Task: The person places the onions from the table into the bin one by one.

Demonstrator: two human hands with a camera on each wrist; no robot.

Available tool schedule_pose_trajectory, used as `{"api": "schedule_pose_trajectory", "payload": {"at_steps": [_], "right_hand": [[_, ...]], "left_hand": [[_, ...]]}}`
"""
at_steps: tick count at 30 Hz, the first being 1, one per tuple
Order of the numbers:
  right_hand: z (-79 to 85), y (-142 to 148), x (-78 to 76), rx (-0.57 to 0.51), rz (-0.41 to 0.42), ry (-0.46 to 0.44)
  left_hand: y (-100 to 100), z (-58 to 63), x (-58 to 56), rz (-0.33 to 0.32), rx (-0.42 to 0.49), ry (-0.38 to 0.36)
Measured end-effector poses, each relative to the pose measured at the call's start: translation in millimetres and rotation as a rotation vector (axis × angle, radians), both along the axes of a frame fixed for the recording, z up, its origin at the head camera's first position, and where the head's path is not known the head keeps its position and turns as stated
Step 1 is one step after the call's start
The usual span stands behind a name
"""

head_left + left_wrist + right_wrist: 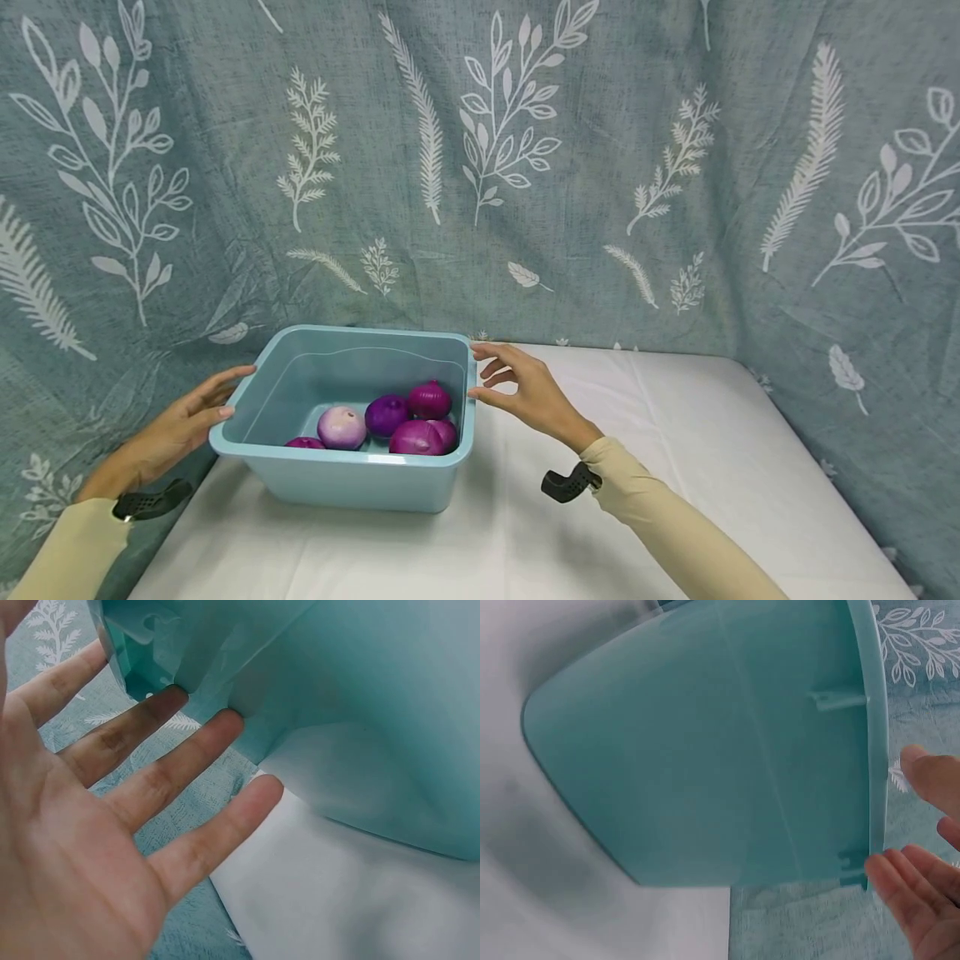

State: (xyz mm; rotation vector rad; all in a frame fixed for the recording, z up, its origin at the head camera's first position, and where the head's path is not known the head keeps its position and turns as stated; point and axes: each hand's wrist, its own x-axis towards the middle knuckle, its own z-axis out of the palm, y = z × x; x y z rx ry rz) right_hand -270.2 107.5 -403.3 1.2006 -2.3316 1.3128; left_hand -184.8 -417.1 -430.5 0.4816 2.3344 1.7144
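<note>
A light blue plastic tub (352, 482) stands on the white-covered table, with several purple onions inside. Among them are a pale, whitish-purple onion (342, 427), a dark purple onion (387, 416) and a magenta onion (430, 400). At the tub's left rim is my left hand (180, 423); its fingers are spread and fairly straight against the tub wall (330, 682) in the left wrist view. My right hand (528, 393) is at the right rim, fingertips touching or very near it, thumb apart from the rim (879, 750) in the right wrist view. Neither hand visibly grips the tub.
The white tablecloth (637, 467) spreads in front of the tub and to its right. Behind and at both sides hangs a blue-grey leaf-patterned curtain (570, 250). A black wrist strap (567, 483) is on the right arm, another black strap (152, 502) on the left.
</note>
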Motion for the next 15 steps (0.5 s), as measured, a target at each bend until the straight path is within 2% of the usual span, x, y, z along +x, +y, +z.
{"api": "schedule_pose_trajectory", "payload": {"at_steps": [3, 5, 7, 9, 13, 15], "right_hand": [[-0.7, 9, 0.6, 0.036, -0.037, 0.038], [0.2, 21, 2.2, 0.063, -0.074, 0.054], [2.6, 33, 3.3, 0.094, -0.114, 0.058], [6.7, 48, 3.6, 0.120, -0.153, 0.060], [19.1, 84, 5.1, 0.175, -0.266, 0.075], [26.0, 100, 6.6, 0.210, -0.327, 0.084]], "left_hand": [[0, 4.9, 1.8, 0.031, -0.066, 0.005], [1, 9.0, 1.1, 0.049, -0.131, 0.046], [2, 15.1, 1.9, 0.088, -0.220, 0.119], [4, 23.8, 3.1, 0.158, -0.327, 0.200], [19, 45.5, 0.1, 0.314, -0.531, 0.403], [31, 56.9, -2.3, 0.354, -0.615, 0.524]]}}
